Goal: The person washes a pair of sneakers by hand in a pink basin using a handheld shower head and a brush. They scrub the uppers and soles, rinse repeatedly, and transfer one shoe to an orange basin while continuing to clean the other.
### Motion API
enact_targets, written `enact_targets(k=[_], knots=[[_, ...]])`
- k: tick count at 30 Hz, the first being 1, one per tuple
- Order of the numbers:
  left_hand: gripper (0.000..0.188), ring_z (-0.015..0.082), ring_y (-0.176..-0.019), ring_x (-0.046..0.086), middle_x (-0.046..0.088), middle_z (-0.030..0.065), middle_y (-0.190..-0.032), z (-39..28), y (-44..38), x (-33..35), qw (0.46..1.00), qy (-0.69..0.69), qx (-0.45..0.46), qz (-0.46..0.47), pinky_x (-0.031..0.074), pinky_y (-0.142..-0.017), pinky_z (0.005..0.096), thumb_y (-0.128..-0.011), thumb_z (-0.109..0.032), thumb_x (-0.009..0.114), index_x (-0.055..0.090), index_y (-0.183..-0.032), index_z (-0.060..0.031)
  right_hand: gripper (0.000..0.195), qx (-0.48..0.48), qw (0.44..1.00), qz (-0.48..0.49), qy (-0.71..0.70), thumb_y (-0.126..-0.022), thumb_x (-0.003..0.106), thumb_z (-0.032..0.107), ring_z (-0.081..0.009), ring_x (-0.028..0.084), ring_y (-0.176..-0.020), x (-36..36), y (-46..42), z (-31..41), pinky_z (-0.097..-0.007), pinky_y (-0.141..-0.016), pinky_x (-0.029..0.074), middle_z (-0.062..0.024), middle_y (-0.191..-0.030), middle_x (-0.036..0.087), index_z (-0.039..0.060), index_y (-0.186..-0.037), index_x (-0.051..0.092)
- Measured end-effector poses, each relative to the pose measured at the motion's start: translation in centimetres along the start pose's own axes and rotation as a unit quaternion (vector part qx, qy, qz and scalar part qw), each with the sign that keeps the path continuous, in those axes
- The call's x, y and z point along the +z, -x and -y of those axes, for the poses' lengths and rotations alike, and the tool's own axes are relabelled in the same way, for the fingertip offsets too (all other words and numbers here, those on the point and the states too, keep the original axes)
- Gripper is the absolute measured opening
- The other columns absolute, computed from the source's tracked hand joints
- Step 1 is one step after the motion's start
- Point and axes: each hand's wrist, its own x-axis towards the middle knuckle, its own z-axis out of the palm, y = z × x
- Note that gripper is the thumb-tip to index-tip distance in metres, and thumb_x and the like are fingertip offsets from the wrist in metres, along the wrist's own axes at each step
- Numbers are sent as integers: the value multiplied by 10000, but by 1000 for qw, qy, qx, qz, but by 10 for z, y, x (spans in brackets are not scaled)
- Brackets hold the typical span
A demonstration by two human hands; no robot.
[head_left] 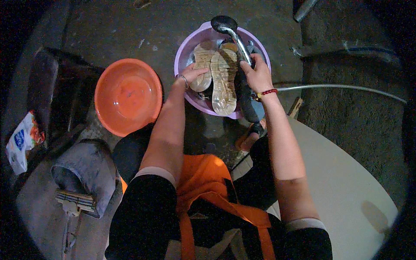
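A round purple plastic basin (pixel 181 52) stands on the floor ahead of me, holding several shoes. Two lie with pale, dirty soles up: one sole (pixel 224 81) near the middle, another (pixel 201 83) to its left. My left hand (pixel 195 74) rests on the left sole, thumb spread across it; whether it grips the shoe I cannot tell. My right hand (pixel 257 74) is closed round the chrome handle of a shower head (pixel 225 24), which is raised over the basin's far rim. Dark and grey shoes lie partly hidden under my right hand and wrist.
An orange plastic basin (pixel 101 81) stands left of the purple one. A metal shower hose (pixel 331 86) runs off to the right. A pale round-edged surface (pixel 334 169) lies at lower right. At lower left are a grey dustpan-like container (pixel 104 175) and a white printed plastic bag (pixel 16 156).
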Motion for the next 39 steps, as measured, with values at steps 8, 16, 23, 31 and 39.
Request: enact_targets(k=[8,16,23,31,39], knots=[[677,270,-1132,575,591,151,-1221,-85,80,40,877,-417,30,-237,444,-937,434,-730,-347,760,521,-1321,-118,431,11,1000,26,4,-851,655,275,-413,626,-954,-19,1,19,-461,-823,485,-261,-1004,644,11,-1172,542],[638,332,-1100,451,497,129,-1136,-68,90,73,704,-635,96,-301,332,-866,480,-688,-269,713,542,-1297,-193,460,-8,997,69,-36,-840,667,311,-396,634,-941,-10,6,18,-449,-825,484,-252,-1003,651,10,-1172,563],[496,339,-1158,422,495,96,-1180,-48,93,85,755,-600,113,-238,367,-892,537,-686,-239,702,628,-1171,-162,474,11,994,102,-27,-835,668,314,-384,636,-964,5,8,24,-428,-847,482,-254,-1034,649,12,-1185,565],[445,403,-1054,588,601,218,-1132,-60,76,31,860,-381,85,-328,469,-920,480,-753,-236,606,567,-1131,-5,472,-20,997,76,-18,-839,656,300,-398,632,-951,12,9,31,-448,-831,485,-258,-1010,647,-3,-1186,550],[805,402,-1180,541,563,279,-1245,-66,64,17,892,-417,-28,-170,426,-1012,429,-725,-415,721,411,-1307,46,448,7,999,46,9,-843,655,254,-415,614,-979,17,1,17,-463,-856,478,-267,-1046,631,-21,-1177,541]])
